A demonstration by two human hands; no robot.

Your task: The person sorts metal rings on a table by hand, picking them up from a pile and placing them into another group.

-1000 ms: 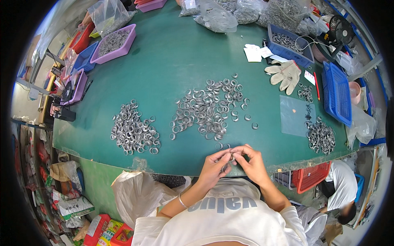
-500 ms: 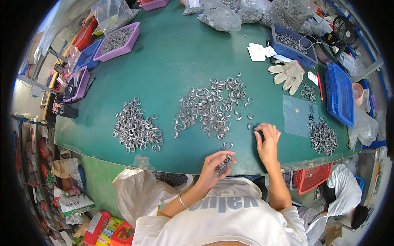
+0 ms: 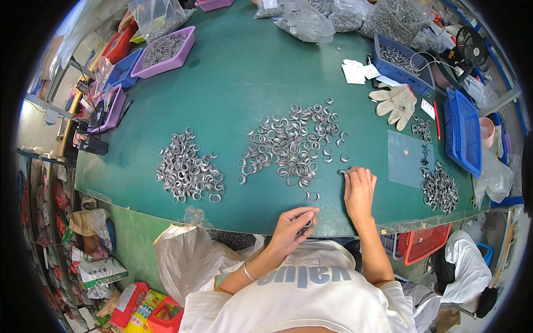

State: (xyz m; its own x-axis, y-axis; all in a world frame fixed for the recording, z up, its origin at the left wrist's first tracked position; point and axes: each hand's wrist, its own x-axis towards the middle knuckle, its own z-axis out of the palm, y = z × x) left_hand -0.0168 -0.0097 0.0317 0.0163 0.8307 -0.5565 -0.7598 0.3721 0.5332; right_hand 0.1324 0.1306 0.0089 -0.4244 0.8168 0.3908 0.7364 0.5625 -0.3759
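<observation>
By the green-topped bench (image 3: 233, 72), the person's right hand (image 3: 360, 188) is out over the near side, its fingers bunched narrow at a small, grey, round metal ring (image 3: 341, 173); whether it is pinched or only touched, I can't tell. The left hand (image 3: 291, 226), at the near edge, is curled around a few more grey metal rings (image 3: 305, 226), their count hidden.

I'd expect each ring to be light, stiff, hard to break, perhaps slippery and quick to roll; the outer rim, between thumb and forefinger, looks the best hold.

2 loose rings (image 3: 310, 196) lie near that edge, before a wide heap of grey rings (image 3: 294, 144) mid-bench. 1 smaller heap (image 3: 189, 171) sits toward the near left corner, another toward the near right.

The top looks smooth. Along the right edge lie a cream knitted glove (image 3: 397, 102) and a blue plastic mesh basket (image 3: 463, 133); a lilac plastic tray (image 3: 158, 70) stands toward the far left corner.
</observation>
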